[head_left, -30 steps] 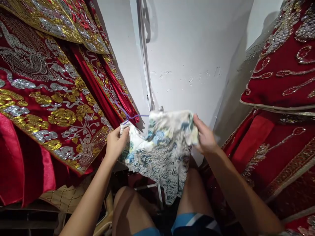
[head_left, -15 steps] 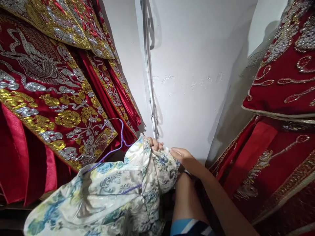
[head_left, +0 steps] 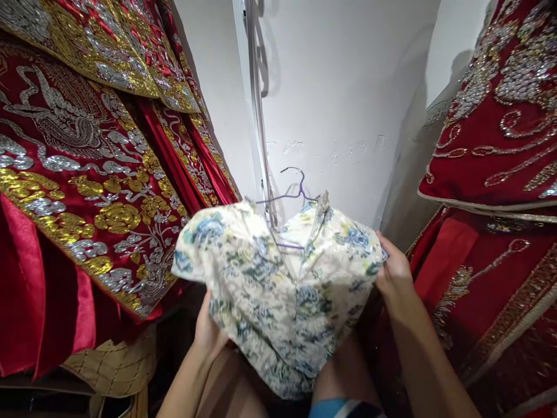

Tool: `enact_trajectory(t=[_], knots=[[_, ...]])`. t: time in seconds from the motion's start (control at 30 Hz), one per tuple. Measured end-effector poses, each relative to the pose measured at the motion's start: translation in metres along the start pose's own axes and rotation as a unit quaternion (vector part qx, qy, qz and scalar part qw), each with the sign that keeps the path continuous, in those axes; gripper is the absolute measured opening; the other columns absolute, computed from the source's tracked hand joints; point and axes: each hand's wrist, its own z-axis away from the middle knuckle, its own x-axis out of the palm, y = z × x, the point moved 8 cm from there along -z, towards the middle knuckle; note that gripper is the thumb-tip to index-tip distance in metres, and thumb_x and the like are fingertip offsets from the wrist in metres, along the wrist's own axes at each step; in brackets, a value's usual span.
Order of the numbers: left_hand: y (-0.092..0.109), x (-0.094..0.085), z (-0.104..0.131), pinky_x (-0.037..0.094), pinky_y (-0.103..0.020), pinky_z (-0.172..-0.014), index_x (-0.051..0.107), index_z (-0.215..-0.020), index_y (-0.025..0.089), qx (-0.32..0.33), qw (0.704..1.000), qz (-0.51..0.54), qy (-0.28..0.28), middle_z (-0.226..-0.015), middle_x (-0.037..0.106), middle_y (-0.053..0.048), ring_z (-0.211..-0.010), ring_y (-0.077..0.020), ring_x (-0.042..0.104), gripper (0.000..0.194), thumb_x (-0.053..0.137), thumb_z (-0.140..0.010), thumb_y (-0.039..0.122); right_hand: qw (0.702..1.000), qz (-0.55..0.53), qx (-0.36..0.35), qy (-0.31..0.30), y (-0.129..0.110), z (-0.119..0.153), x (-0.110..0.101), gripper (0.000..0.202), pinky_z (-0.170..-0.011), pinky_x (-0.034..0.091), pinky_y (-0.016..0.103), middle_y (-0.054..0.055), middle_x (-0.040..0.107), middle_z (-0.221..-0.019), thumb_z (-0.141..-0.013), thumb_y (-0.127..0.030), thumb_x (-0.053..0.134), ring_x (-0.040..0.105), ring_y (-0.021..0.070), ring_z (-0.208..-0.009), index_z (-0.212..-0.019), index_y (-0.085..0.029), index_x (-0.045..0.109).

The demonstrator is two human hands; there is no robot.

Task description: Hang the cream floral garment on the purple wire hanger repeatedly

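A white short-sleeved top (head_left: 256, 273) with blue and yellow flowers is spread out in front of me, its V-neck toward the wall. Inside its shoulders sits a thin purple hanger (head_left: 301, 184), whose hook sticks up above the neckline. My left hand (head_left: 209, 331) grips the garment's left side below the sleeve, its fingers partly behind the cloth. At the opposite end, my right hand (head_left: 395, 268) is closed on the edge of the sleeve. The lower part of the top hangs over my legs.
Red garments with gold and silver embroidery (head_left: 117, 215) hang close on the left. More beaded red garments (head_left: 491, 157) hang at the right. Behind the top stands a white wall (head_left: 339, 87) with a vertical metal strip (head_left: 253, 104). A woven tan item (head_left: 117, 360) lies low at left.
The top has swung from the lower left to the centre and is now spread out, its hanger upright. My hands, close together before, are now apart at its two sides.
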Motion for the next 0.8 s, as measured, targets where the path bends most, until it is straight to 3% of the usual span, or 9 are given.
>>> enact_trajectory(t=[0.07,0.13,0.27,0.4,0.57,0.67,0.8], knots=[[-0.007,-0.004,0.0,0.048,-0.049,-0.106,0.067,-0.126,0.026,-0.012,0.999,0.04,0.02,-0.116,0.072,-0.012,-0.128,-0.0338,0.057,0.078,0.032,-0.085,0.083,1.0,-0.02,-0.018,0.01,-0.002,-0.01,0.013,0.035,-0.078,0.061,0.047,0.007,0.077,-0.086,-0.064,-0.053,0.077,0.072,0.034,-0.096,-0.082,-0.024,0.069],[-0.016,-0.008,0.001,0.046,-0.049,-0.11,0.064,-0.129,0.025,-0.026,0.996,0.063,0.059,-0.119,0.072,-0.011,-0.132,-0.036,0.054,0.081,0.046,-0.076,0.085,0.999,-0.024,-0.025,0.003,0.001,-0.013,0.029,0.036,-0.081,0.061,0.046,0.007,0.077,-0.091,-0.064,-0.052,0.079,0.071,0.0328,-0.099,-0.084,-0.024,0.069],[-0.03,-0.018,0.011,0.035,-0.046,-0.119,0.055,-0.135,0.026,-0.007,0.99,0.014,0.142,-0.138,0.062,-0.009,-0.139,-0.0336,0.047,0.079,0.075,-0.068,0.062,0.998,0.024,-0.044,-0.028,0.014,0.001,0.042,0.043,-0.078,0.061,0.043,0.007,0.075,-0.091,-0.067,-0.06,0.079,0.071,0.0313,-0.098,-0.093,-0.027,0.07],[-0.052,-0.01,0.023,0.039,-0.045,-0.116,0.062,-0.122,0.019,-0.028,0.991,-0.023,0.126,-0.126,0.069,-0.012,-0.131,-0.0326,0.056,0.061,0.077,-0.071,0.05,0.991,0.11,-0.057,-0.05,0.025,0.023,0.019,0.055,-0.065,0.058,0.039,0.007,0.071,-0.074,-0.073,-0.072,0.069,0.071,0.0311,-0.081,-0.098,-0.023,0.071],[-0.07,0.006,0.03,0.043,-0.045,-0.112,0.068,-0.11,0.017,-0.07,0.993,0.009,0.096,-0.12,0.072,-0.013,-0.126,-0.034,0.06,0.052,0.079,-0.07,0.048,0.973,0.207,-0.099,0.013,0.027,0.036,-0.021,0.054,-0.058,0.054,0.034,0.005,0.07,-0.07,-0.08,-0.074,0.059,0.066,0.0256,-0.07,-0.089,-0.022,0.07],[-0.072,0.006,0.033,0.042,-0.045,-0.113,0.065,-0.117,0.018,-0.077,0.989,0.029,0.125,-0.126,0.069,-0.013,-0.129,-0.033,0.058,0.055,0.078,-0.072,0.046,0.98,0.175,-0.085,0.048,0.039,0.042,-0.035,0.046,-0.06,0.054,0.033,0.004,0.072,-0.077,-0.082,-0.067,0.063,0.067,0.0255,-0.075,-0.089,-0.022,0.07],[-0.075,0.003,0.039,0.044,-0.047,-0.112,0.063,-0.12,0.02,-0.095,0.984,0.036,0.145,-0.125,0.069,-0.013,-0.132,-0.0348,0.056,0.056,0.078,-0.072,0.044,0.992,0.108,-0.019,0.061,0.072,0.057,-0.044,0.037,-0.059,0.055,0.034,0.004,0.075,-0.086,-0.081,-0.059,0.068,0.069,0.0262,-0.079,-0.09,-0.023,0.071]])
